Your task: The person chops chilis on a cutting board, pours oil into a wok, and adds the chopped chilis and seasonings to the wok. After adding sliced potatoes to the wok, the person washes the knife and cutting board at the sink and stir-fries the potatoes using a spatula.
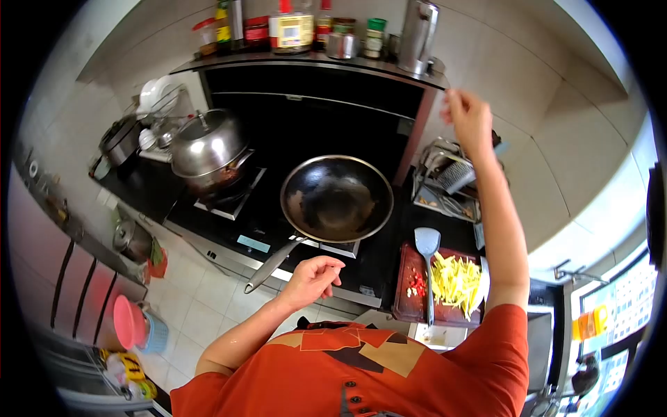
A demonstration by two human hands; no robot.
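While the left grip (313, 281) is loosely closed, the wok (338, 198) sits beyond; right grip (470, 119), closure unclear.

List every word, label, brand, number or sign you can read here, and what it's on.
No text can be read for certain.
Large jar on the shelf: white-and-yellow label, print too blurred.
Yellow-labelled bottle: too blurred.
Red-labelled jar: too blurred.
Red-capped bottle: too blurred.
Green-capped jar: too small.
Pale blue panel on the stove: any markings too small.
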